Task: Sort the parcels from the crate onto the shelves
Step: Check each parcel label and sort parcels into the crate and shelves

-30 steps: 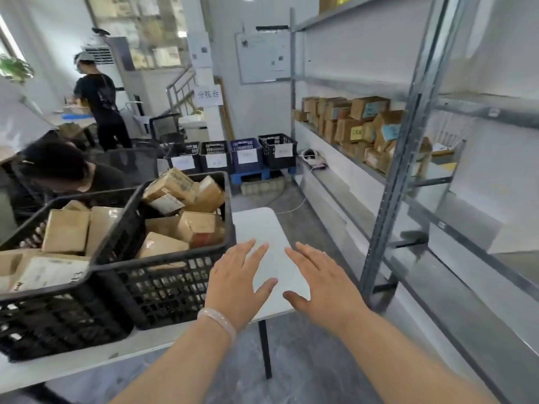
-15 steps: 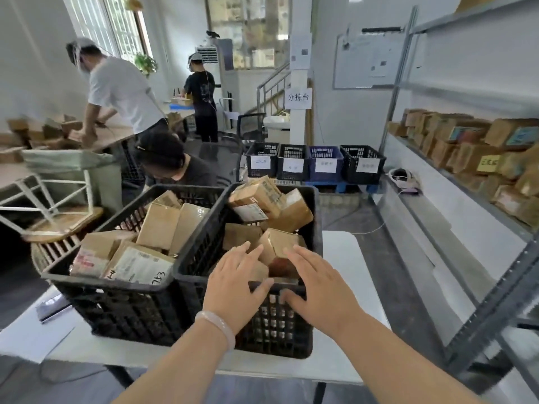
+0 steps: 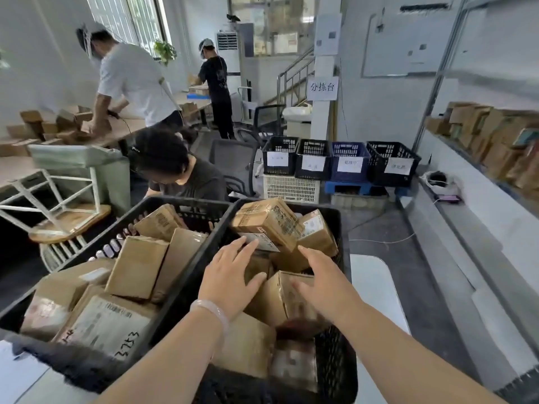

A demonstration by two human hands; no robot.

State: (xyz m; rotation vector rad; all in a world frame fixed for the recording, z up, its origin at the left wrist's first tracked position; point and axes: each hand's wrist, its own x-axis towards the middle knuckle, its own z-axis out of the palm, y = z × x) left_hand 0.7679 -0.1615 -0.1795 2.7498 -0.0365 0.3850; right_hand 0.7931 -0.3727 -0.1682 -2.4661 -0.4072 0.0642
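Two black plastic crates stand side by side on a white table (image 3: 376, 287), both filled with brown cardboard parcels. Over the right crate (image 3: 338, 371) hover both my hands. My left hand (image 3: 230, 275) is spread flat, fingers straight, above the parcels. My right hand (image 3: 318, 284) reaches in with its fingers extended over a taped brown parcel (image 3: 280, 298) in the crate's middle; whether it touches is unclear. A larger labelled parcel (image 3: 268, 221) lies on top at the crate's far side. Neither hand holds anything.
The left crate (image 3: 180, 269) holds several parcels. A metal shelf (image 3: 495, 205) with cardboard boxes runs along the right wall. Labelled bins (image 3: 341, 163) stand on the floor ahead. A seated person (image 3: 175, 170) is just behind the crates; two others work at tables further back.
My view has swung left from the shelf toward the crates. Both hands have moved from over the table into the right crate, above its parcels.
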